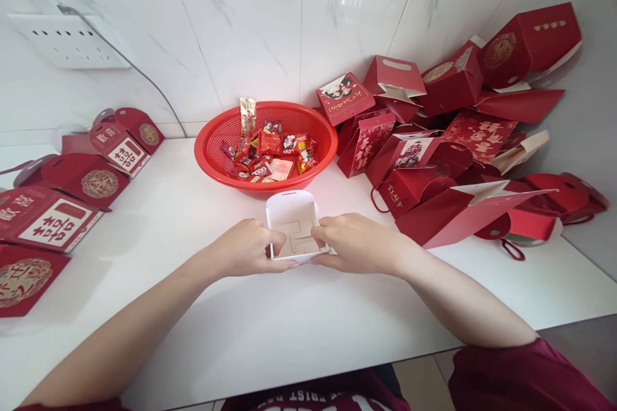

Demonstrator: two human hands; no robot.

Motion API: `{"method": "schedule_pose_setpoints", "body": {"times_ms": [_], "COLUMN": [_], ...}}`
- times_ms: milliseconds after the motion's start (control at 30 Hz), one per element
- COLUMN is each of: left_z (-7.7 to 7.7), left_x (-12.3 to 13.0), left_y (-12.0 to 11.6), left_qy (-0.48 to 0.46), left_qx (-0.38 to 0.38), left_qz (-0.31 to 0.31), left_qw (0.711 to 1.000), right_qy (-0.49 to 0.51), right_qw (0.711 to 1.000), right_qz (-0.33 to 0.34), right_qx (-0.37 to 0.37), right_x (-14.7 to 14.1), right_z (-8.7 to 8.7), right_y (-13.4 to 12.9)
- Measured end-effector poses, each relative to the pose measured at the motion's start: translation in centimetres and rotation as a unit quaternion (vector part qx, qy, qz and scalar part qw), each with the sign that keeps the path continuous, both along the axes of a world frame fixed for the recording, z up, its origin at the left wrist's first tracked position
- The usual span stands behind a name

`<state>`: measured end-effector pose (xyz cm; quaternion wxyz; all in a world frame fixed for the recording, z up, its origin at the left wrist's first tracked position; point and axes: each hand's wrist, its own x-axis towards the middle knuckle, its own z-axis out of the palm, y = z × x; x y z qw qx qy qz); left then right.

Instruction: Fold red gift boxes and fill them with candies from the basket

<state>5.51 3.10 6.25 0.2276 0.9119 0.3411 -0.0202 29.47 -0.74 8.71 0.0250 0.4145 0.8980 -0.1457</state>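
**White-lined box (297, 231), top open, held in both hands near the front of the worktop (308, 314)**

So the box is a small cardboard one, bright white on the inside walls. The back panel stands up taller than the rest, with a rounded top and a thin reddish slot just under its upper edge. The bottom is more of a beige-grey, and you can see the flaps overlapping down there, with stepped seams where they meet. There's a bit of dark red peeking out on the left side. It's roughly midway along the front edge, and I honestly can't tell if its underside is touching the worktop.

Left hand (250, 247): grip closed on the left side of the box, fingertips curled inside, thumb along the front wall. Right hand (354, 244): same deal mirrored, grip closed on the right side, fingers over the wall and into the box.

Just behind the box, near the back edge, sits a red plastic basket (216, 135) with a heap of wrapped sweets (270, 144) in it. Toward the left end there's a row of red gift boxes (87, 176), and a messy pile of red cartons (434, 154) fills the back right corner.
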Motion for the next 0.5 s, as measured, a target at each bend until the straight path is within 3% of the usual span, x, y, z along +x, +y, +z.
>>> {"method": "schedule_pose_setpoints", "body": {"times_ms": [100, 200, 300, 400, 500], "left_z": [0.0, 0.1, 0.1, -0.4, -1.2], "left_x": [0.0, 0.1, 0.2, 0.1, 0.2], "left_y": [-0.1, -0.4, -0.5, -0.7, -1.0], "left_qy": [0.013, 0.021, 0.03, 0.039, 0.054], "left_qx": [-0.001, -0.005, -0.011, 0.015, 0.098], "left_qz": [-0.045, -0.057, -0.054, -0.049, -0.032], "left_qw": [0.999, 0.998, 0.998, 0.998, 0.993], "right_qy": [0.089, 0.205, 0.23, 0.21, 0.223], "right_qw": [0.996, 0.975, 0.961, 0.967, 0.97], "right_qz": [-0.002, -0.006, -0.017, -0.051, -0.068], "right_qx": [-0.002, 0.083, 0.156, 0.131, 0.068], "right_x": [0.8, 0.8, 0.2, -0.6, -1.1], "right_z": [0.6, 0.5, -0.7, -2.1, -2.9], "right_y": [0.3, 0.9, 1.5, 2.0, 2.5]}}
